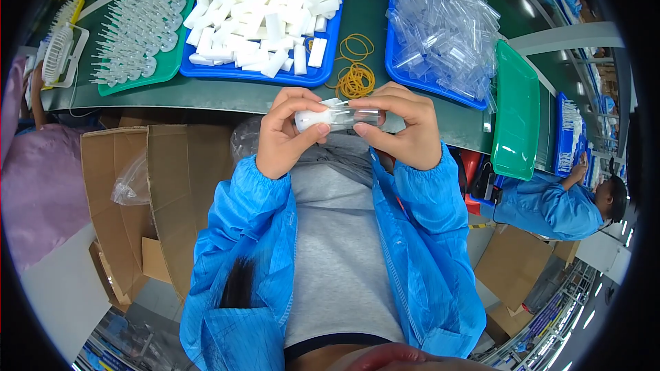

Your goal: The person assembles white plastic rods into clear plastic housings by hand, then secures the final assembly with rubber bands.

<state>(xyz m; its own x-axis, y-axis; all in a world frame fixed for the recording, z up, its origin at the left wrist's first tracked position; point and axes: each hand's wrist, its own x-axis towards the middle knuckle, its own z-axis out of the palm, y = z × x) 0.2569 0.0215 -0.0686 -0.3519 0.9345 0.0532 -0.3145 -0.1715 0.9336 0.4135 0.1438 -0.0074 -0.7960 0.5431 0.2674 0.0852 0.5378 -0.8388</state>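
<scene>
My left hand (pixel 285 134) pinches a small white plastic piece (pixel 313 119) between thumb and fingers. My right hand (pixel 402 127) holds a clear plastic tube (pixel 357 117) that meets the white piece end to end. Both hands are raised close to my chest, just in front of the green table edge (pixel 206 94). Blue sleeves cover both forearms.
On the table lie a blue tray of white pieces (pixel 265 7), a blue tray of clear tubes (pixel 440 20), a green tray of clear spiked parts (pixel 137 20), yellow rubber bands (pixel 354 72) and a bare green tray (pixel 515 110). An open cardboard box (pixel 151 185) stands at my left. A person in blue sits at the right (pixel 557 203).
</scene>
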